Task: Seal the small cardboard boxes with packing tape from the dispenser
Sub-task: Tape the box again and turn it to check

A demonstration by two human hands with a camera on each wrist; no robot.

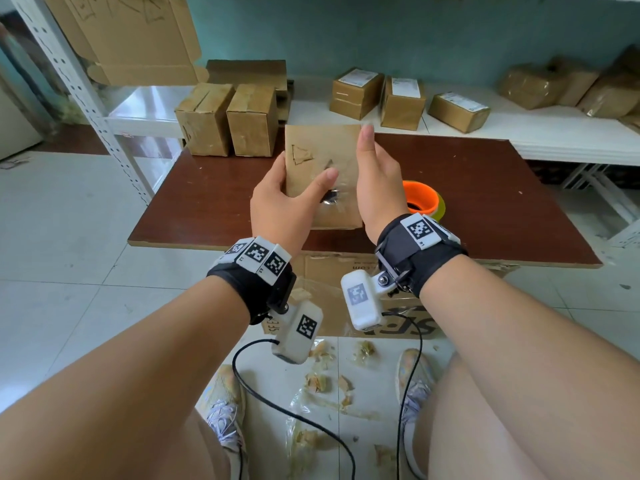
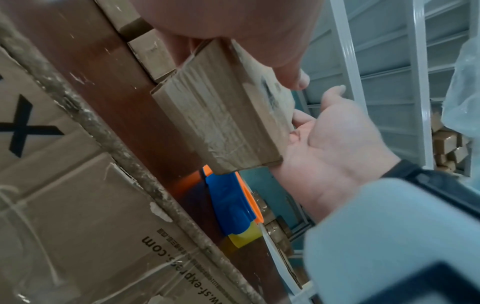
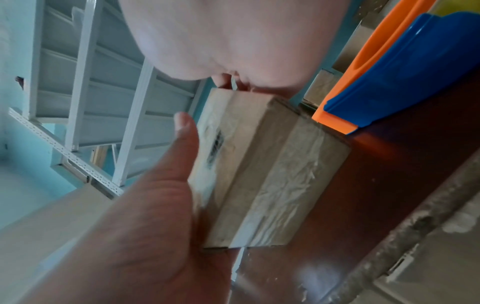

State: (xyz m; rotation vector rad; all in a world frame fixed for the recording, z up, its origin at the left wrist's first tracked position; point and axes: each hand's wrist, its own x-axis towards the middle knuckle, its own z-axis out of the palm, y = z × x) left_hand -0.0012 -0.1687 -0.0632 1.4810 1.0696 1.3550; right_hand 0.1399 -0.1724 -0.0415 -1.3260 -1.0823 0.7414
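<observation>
Both my forearms reach forward side by side over the near edge of the desk (image 1: 194, 233), each wrist wrapped in a black band carrying white marker blocks and a small white camera hanging beneath. My left hand (image 1: 285, 199) is raised with its back toward me, thumb stretched across the near face of the small cardboard box (image 1: 322, 150) and the fingers curled round its left edge. My right hand (image 1: 375, 178) stands upright against the box's right edge, fingers straight and together pointing up, palm pressed flat to the side. Below, my bare knees and both shoes show.
</observation>
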